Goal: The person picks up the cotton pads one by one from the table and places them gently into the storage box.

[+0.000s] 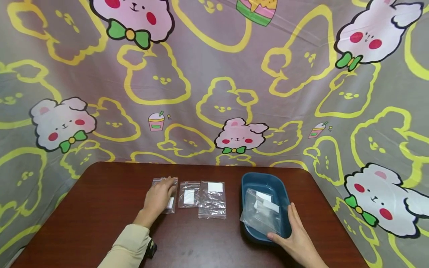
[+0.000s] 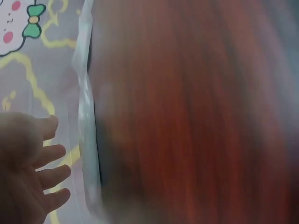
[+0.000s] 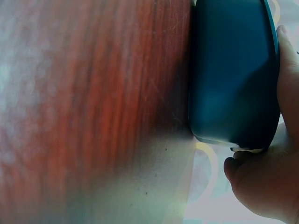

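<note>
On the dark red-brown wooden table, the left hand lay flat, fingers straight, pinning a small clear plastic zip bag, while the right hand cupped the blue plastic tray by its near rim, steadying it.

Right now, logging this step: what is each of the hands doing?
Left hand: open, fingers flat on the leftmost clear bag.
Right hand: holding the near rim of the blue tray.
</note>
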Motion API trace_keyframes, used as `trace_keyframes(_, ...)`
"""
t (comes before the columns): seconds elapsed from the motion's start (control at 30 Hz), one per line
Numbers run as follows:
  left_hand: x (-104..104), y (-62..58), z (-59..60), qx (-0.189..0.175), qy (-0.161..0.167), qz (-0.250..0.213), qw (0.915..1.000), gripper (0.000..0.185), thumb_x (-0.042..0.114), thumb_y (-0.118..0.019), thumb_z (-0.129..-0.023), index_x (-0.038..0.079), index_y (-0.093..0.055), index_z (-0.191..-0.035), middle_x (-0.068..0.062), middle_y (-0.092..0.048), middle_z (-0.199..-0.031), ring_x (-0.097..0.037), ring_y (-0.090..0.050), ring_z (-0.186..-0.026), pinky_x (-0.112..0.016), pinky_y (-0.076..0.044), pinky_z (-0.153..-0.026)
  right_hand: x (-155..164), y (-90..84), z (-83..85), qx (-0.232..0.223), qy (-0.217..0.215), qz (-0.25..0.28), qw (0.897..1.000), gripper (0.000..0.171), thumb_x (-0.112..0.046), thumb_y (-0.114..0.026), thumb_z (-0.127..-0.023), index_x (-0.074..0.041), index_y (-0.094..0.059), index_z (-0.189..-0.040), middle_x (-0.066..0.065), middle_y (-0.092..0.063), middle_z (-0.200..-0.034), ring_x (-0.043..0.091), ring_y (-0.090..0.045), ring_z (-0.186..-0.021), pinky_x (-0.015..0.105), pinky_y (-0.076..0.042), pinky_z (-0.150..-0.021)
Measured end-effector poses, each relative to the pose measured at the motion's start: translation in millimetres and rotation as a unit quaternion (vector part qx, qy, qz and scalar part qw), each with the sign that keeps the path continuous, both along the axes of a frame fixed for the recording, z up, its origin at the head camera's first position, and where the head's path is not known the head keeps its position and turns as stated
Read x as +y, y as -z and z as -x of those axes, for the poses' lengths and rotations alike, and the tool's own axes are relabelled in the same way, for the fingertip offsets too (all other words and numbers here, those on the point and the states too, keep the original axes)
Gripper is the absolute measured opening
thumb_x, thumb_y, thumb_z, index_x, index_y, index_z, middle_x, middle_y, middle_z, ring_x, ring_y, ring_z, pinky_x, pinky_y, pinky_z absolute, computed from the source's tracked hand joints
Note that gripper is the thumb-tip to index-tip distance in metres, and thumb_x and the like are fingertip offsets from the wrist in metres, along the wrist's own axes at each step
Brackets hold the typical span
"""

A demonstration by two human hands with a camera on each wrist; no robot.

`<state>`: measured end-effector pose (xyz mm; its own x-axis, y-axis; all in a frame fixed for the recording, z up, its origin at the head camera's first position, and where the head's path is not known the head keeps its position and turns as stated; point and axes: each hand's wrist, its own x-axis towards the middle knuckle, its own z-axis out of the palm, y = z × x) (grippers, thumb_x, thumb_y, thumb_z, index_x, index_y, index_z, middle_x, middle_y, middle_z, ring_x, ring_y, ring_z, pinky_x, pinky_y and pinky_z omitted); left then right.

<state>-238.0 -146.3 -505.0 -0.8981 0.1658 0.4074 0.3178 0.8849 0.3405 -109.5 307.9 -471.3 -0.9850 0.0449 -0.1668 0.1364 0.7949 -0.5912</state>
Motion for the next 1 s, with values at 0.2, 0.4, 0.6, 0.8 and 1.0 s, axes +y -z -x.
trace_keyframes(0.2,-23.6,-1.0,-7.5,-0.056,-0.010,0.011,0.9983,0.041,0.020,-0.065,-0.099,0.001,-0.062,-0.135,-0.023,-0.058,-0.138,-0.043,-0.054,-0.127,-0.061,-0.039,-0.107,0.2,1.4,-1.0,0.010,-0.003,0.001,1.000,0.135,-0.064,-0.078,-0.077,0.003,0.006,-0.158,0.026,0.010,-0.164,0.052,-0.008,-0.147,0.071,-0.024,-0.110)
trace_keyframes(0.4,-31.8,0.9,-10.9,-0.100,0.012,0.004,0.9949,0.057,0.033,-0.066,-0.098,-0.002,-0.054,-0.142,-0.026,-0.047,-0.148,-0.046,-0.042,-0.136,-0.064,-0.030,-0.112,0.3,1.2,1.1,0.005,0.002,-0.007,1.000,0.135,-0.064,-0.078,-0.076,0.003,0.007,-0.158,0.028,0.010,-0.164,0.053,-0.008,-0.147,0.071,-0.021,-0.111)
trace_keyframes(0.6,-30.7,2.6,-11.4,-0.123,0.035,0.016,0.9916,0.069,0.042,-0.065,-0.097,-0.002,-0.048,-0.147,-0.026,-0.040,-0.153,-0.046,-0.036,-0.141,-0.064,-0.027,-0.114,0.0,2.2,0.5,0.001,-0.001,-0.003,1.000,0.135,-0.064,-0.078,-0.077,0.002,0.008,-0.158,0.027,0.011,-0.164,0.052,-0.007,-0.147,0.071,-0.021,-0.111)
trace_keyframes(0.8,-32.5,8.1,-10.0,-0.137,0.051,0.021,0.9891,0.069,0.040,-0.064,-0.098,-0.001,-0.045,-0.149,-0.026,-0.037,-0.155,-0.048,-0.029,-0.144,-0.063,-0.026,-0.114,0.1,4.1,-1.0,0.018,-0.004,-0.001,1.000,0.135,-0.063,-0.078,-0.076,0.003,0.006,-0.158,0.028,0.008,-0.164,0.052,-0.008,-0.147,0.071,-0.022,-0.111)
trace_keyframes(1.0,-32.5,10.7,-10.1,-0.136,0.061,0.023,0.9886,0.064,0.037,-0.060,-0.101,-0.002,-0.045,-0.149,-0.026,-0.038,-0.154,-0.049,-0.029,-0.143,-0.062,-0.024,-0.116,0.8,3.7,-0.4,0.021,-0.004,-0.002,1.000,0.135,-0.064,-0.079,-0.076,0.004,0.005,-0.158,0.028,0.007,-0.164,0.053,-0.009,-0.147,0.071,-0.023,-0.111)
